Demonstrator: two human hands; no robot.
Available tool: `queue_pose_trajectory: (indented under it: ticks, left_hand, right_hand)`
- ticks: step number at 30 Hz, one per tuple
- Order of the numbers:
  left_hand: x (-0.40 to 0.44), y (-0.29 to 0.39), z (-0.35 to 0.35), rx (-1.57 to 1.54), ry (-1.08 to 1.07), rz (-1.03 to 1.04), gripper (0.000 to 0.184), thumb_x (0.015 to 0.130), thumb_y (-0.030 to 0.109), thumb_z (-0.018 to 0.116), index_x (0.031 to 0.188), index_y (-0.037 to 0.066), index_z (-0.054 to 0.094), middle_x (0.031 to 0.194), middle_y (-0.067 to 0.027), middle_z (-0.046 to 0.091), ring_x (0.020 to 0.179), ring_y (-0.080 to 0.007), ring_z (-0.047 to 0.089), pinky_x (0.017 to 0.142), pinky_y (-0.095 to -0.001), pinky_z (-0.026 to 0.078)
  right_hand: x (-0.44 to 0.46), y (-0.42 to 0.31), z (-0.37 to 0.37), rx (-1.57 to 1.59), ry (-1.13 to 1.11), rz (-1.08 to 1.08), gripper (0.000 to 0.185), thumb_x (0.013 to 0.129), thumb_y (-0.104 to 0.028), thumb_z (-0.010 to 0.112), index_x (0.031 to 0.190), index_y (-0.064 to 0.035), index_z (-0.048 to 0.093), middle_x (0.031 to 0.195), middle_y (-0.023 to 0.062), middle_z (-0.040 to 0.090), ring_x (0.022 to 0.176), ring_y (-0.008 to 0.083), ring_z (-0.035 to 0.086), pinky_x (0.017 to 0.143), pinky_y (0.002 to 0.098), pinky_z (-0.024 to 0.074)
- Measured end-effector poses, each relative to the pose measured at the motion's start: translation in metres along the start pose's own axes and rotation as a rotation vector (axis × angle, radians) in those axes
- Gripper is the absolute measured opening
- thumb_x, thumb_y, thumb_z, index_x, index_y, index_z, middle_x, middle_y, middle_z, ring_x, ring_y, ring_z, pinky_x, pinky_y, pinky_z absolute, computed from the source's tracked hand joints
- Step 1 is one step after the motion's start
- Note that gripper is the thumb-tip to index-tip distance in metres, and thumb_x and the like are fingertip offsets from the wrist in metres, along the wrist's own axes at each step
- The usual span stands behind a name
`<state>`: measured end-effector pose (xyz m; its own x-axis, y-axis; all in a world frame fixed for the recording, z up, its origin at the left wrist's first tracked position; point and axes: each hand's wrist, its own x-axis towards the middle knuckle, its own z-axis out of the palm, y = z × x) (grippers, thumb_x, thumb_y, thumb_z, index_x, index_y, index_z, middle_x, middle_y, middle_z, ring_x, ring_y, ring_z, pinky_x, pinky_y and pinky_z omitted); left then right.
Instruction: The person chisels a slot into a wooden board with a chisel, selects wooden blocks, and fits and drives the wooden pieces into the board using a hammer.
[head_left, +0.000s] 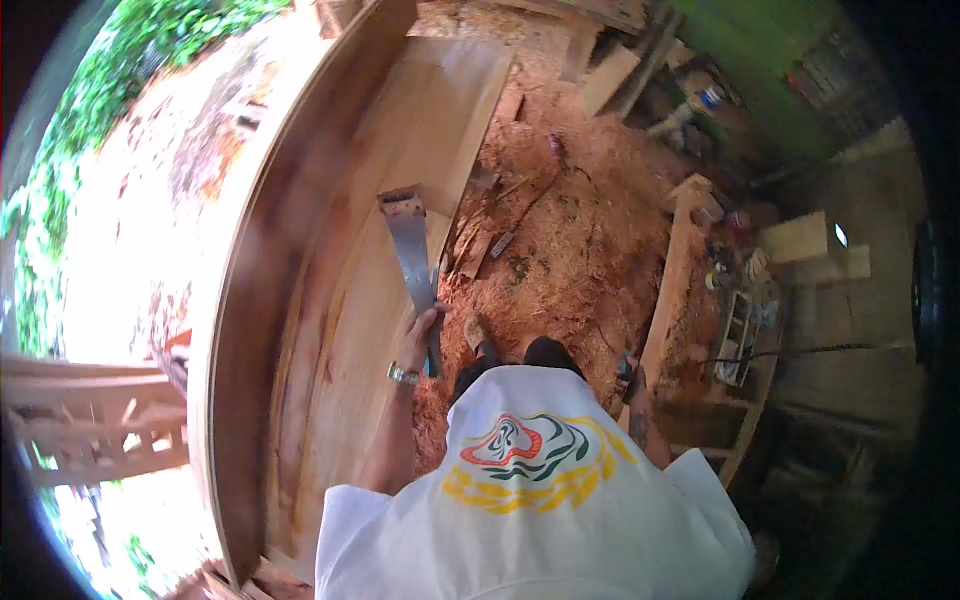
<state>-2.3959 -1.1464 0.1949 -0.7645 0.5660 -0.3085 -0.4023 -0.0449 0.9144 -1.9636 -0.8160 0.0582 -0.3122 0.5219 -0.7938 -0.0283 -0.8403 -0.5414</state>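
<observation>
My left hand [418, 338] is closed around a long grey flat band [410, 250]. The band slants up and away, and its far end is brown and looks folded over. Below my fingers the band's lower end shows dark. It hangs over the edge of a large wooden panel [365, 240], which lies within a raised wooden side. On my left wrist sits a metal watch [403, 374]. Low by my right leg, my right hand [637, 385] is in shadow and appears closed, with a small dark and bluish thing [626, 366] at its fingers; its kind is unclear.
Reddish sawdust and wood scraps cover the floor [560, 240]. To the right runs a wooden beam [672, 280], beside cluttered small items and a pale rack [735, 340]. Boards [610, 78] lean at the back. Carved slatted woodwork [95, 415] stands at the left.
</observation>
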Motion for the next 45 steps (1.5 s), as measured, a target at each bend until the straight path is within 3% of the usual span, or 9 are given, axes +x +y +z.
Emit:
queue_pose_trajectory:
  ticks: [3,7,17,26,31,34,37,39,45]
  left_hand:
    - [0.085,0.0,-0.002,0.105,-0.105,-0.022,0.037,0.097,0.033,0.055,0.105,0.002,0.072,0.091,-0.0022,0.064,0.082,-0.0131,0.057,0.075,-0.0283,0.045]
    - [0.186,0.024,0.001,0.075,-0.198,-0.036,0.037,0.096,0.035,0.058,0.105,0.003,0.072,0.091,-0.0023,0.066,0.083,-0.0118,0.059,0.074,-0.028,0.047]
    - [0.399,-0.004,-0.029,-0.023,-0.283,-0.377,0.032,0.094,0.032,0.064,0.109,0.004,0.068,0.097,-0.0021,0.065,0.085,-0.015,0.06,0.077,-0.0324,0.049]
    - [0.474,0.016,-0.066,0.829,-0.211,-0.702,0.052,0.094,0.046,0.064,0.111,-0.002,0.071,0.096,-0.0055,0.069,0.087,-0.0171,0.063,0.078,-0.0354,0.052]
    - [0.482,0.028,-0.119,1.229,0.414,-0.694,0.07,0.087,0.058,0.066,0.106,-0.009,0.07,0.097,-0.0203,0.072,0.091,-0.0355,0.068,0.083,-0.046,0.052]
    - [0.497,0.069,-0.098,1.486,0.756,-0.598,0.056,0.087,0.043,0.067,0.115,-0.006,0.067,0.099,-0.0287,0.069,0.099,-0.0481,0.064,0.089,-0.052,0.05]
    - [0.521,0.067,-0.083,1.579,0.791,-0.302,0.042,0.085,0.027,0.065,0.121,0.004,0.062,0.095,-0.0281,0.067,0.101,-0.0482,0.062,0.091,-0.0537,0.049]
    - [0.559,0.085,-0.035,1.51,0.728,-0.416,0.038,0.083,0.018,0.063,0.12,0.007,0.059,0.1,-0.0306,0.063,0.102,-0.0495,0.06,0.09,-0.0555,0.048]
    - [0.688,0.06,-0.003,1.229,0.917,-0.251,0.032,0.086,0.016,0.064,0.115,0.004,0.055,0.119,-0.0393,0.046,0.111,-0.0565,0.052,0.094,-0.0575,0.046]
  right_hand:
    - [0.029,-0.023,0.018,0.038,0.029,0.183,0.036,0.096,-0.051,0.057,0.1,-0.0148,0.058,0.075,0.0042,0.061,0.041,0.015,0.047,0.039,0.0296,0.039]
    - [0.038,-0.01,0.018,0.194,-0.197,0.037,0.033,0.097,-0.047,0.057,0.097,-0.0145,0.056,0.073,0.0047,0.062,0.04,0.016,0.05,0.038,0.0276,0.0402]
    - [0.089,-0.014,0.051,0.269,-0.054,0.292,0.033,0.097,-0.046,0.059,0.1,-0.0134,0.057,0.074,0.0047,0.062,0.041,0.0171,0.051,0.038,0.0291,0.0413]
    - [0.268,-0.18,0.108,0.208,-0.135,0.483,0.033,0.097,-0.046,0.059,0.101,-0.0131,0.057,0.075,0.0044,0.063,0.041,0.0172,0.052,0.038,0.0294,0.0413]
    - [0.379,-0.325,0.168,0.061,0.052,0.153,0.035,0.096,-0.047,0.062,0.105,-0.0135,0.058,0.074,0.003,0.063,0.039,0.0135,0.049,0.036,0.028,0.0366]
    - [0.43,-0.423,0.257,-0.203,0.063,0.123,0.036,0.094,-0.047,0.063,0.105,-0.0132,0.058,0.073,0.003,0.062,0.039,0.0118,0.047,0.035,0.0264,0.0346]
    - [0.492,-0.49,0.33,-0.45,0.191,0.003,0.035,0.094,-0.045,0.064,0.104,-0.0126,0.058,0.071,0.0025,0.061,0.038,0.0111,0.046,0.035,0.0246,0.0335]
    - [0.514,-0.519,0.414,-0.54,0.153,-0.027,0.033,0.095,-0.044,0.063,0.103,-0.0127,0.058,0.07,0.0024,0.061,0.038,0.0111,0.046,0.034,0.025,0.0342]
    - [0.602,-0.573,0.627,-0.732,-0.237,0.114,0.034,0.094,-0.043,0.065,0.105,-0.0109,0.061,0.071,0.0047,0.064,0.036,0.0125,0.045,0.033,0.0258,0.0383]
